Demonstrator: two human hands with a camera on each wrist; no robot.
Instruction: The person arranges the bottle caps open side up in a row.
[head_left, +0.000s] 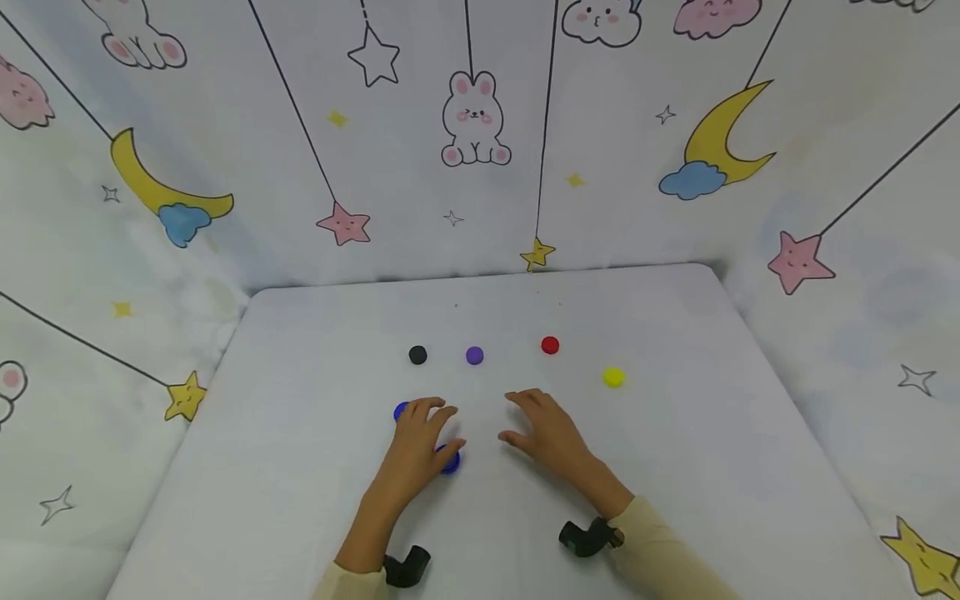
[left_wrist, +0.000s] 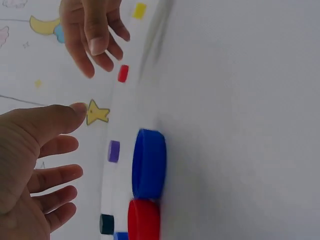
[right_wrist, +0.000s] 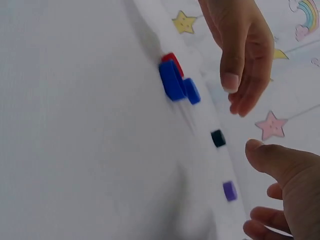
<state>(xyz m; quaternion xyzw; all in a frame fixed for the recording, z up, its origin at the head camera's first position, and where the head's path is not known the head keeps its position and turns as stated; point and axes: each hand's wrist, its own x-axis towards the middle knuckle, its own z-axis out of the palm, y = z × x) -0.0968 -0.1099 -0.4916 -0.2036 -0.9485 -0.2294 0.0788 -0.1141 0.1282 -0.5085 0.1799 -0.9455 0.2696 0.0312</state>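
My left hand (head_left: 414, 446) hovers with spread, bent fingers over the left part of the white table, holding nothing. Beneath its thumb is a larger blue cap (head_left: 452, 462), standing like a shallow ring; past its fingers a small blue cap (head_left: 400, 412) shows in part. A red cap (left_wrist: 144, 220) touches the larger blue one in the left wrist view; the hand hides it from the head camera. Opposite, my right hand (head_left: 553, 437) is raised over the table, fingers apart and nothing in its grasp.
Farther back lie a black cap (head_left: 417, 355), a purple cap (head_left: 475, 356), a red cap (head_left: 551, 345) and a yellow cap (head_left: 614, 377). The white table (head_left: 300, 500) ends against a patterned backdrop (head_left: 420, 183). Each wrist wears a small black camera (head_left: 407, 568).
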